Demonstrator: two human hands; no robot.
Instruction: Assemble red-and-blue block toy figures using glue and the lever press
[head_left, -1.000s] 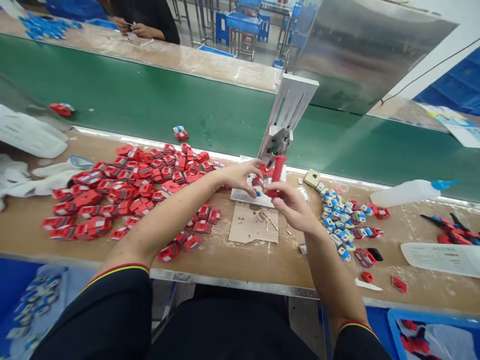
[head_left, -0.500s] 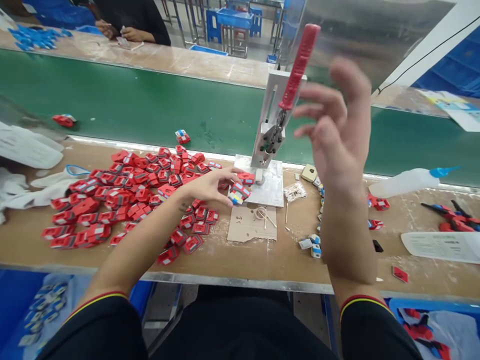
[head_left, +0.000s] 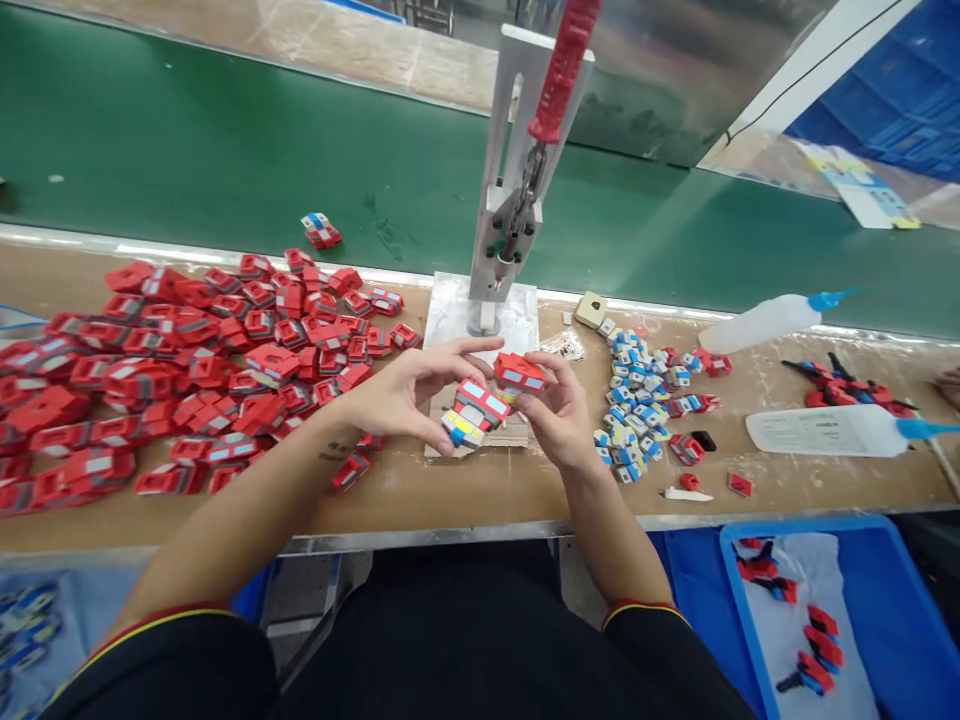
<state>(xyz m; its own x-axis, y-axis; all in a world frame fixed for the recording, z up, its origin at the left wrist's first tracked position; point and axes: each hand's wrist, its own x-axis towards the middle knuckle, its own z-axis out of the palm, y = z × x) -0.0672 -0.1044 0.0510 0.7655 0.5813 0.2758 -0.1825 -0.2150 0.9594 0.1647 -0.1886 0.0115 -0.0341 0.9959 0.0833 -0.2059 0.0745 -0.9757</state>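
Between the thumb and fingers of my left hand [head_left: 416,392] is a toy vehicle piece [head_left: 480,402] of red plastic, with white window patches and a blue-and-yellow end. My right hand [head_left: 561,418] pinches a red toy piece [head_left: 519,370] with pale windows. The two pieces are close together; I cannot tell whether they touch. Just beyond my hands stands a lever press [head_left: 504,215] with a red handle [head_left: 564,75] and a metal base plate [head_left: 448,305]. A cardboard scrap [head_left: 510,436] lies partly hidden beneath my hands.
A large heap of red toy pieces [head_left: 187,350] covers the left of the bench. Small white-and-blue pieces [head_left: 637,400] lie at right, beside two squeeze bottles [head_left: 825,430]. A blue bin [head_left: 892,610] sits below the bench edge. Behind runs a green belt [head_left: 225,130].
My right hand has come down from beside the press handle and now holds a red toy piece next to my left hand's piece. The view has tilted down and shifted right.
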